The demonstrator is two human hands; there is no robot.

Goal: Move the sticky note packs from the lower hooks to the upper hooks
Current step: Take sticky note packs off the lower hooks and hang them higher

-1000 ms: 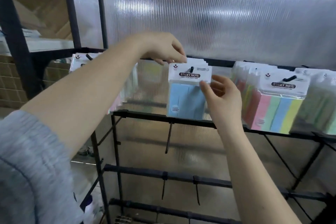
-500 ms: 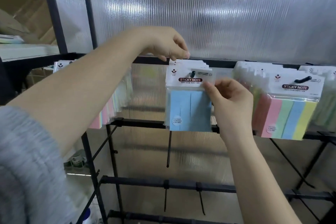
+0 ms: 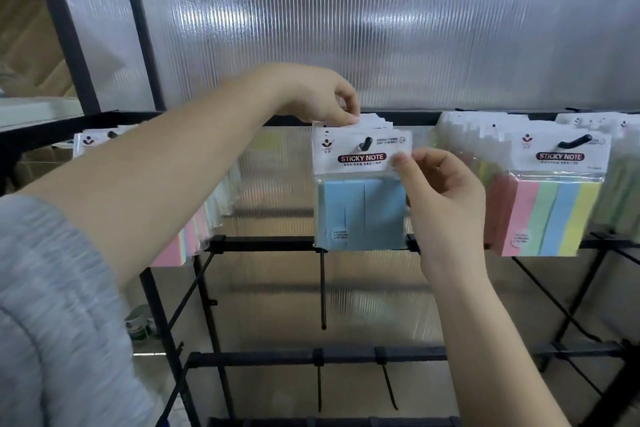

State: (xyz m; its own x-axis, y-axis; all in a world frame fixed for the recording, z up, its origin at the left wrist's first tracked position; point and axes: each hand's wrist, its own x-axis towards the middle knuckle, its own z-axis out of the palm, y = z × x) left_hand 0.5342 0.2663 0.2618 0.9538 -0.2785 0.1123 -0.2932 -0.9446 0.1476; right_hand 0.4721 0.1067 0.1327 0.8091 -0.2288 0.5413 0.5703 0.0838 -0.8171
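Note:
A blue sticky note pack (image 3: 360, 211) hangs at the front of a row on a black upper hook (image 3: 364, 143), whose tip pokes through the white header card. My left hand (image 3: 313, 97) pinches the top edge of the header cards. My right hand (image 3: 441, 198) holds the front pack's right edge between thumb and fingers. More multicoloured packs (image 3: 550, 211) hang on the upper hook to the right, and another row (image 3: 194, 236) hangs at the left, partly hidden behind my left forearm.
The black metal rack (image 3: 263, 243) has bare lower hooks (image 3: 322, 291) and two more (image 3: 388, 388) on the rail below. A ribbed translucent panel (image 3: 346, 38) backs the rack. A small tin (image 3: 138, 322) sits on the floor at the lower left.
My view has shifted slightly, so the rack sits lower in the frame. Both hands stay on the blue pack, which now hangs squarer on the hook.

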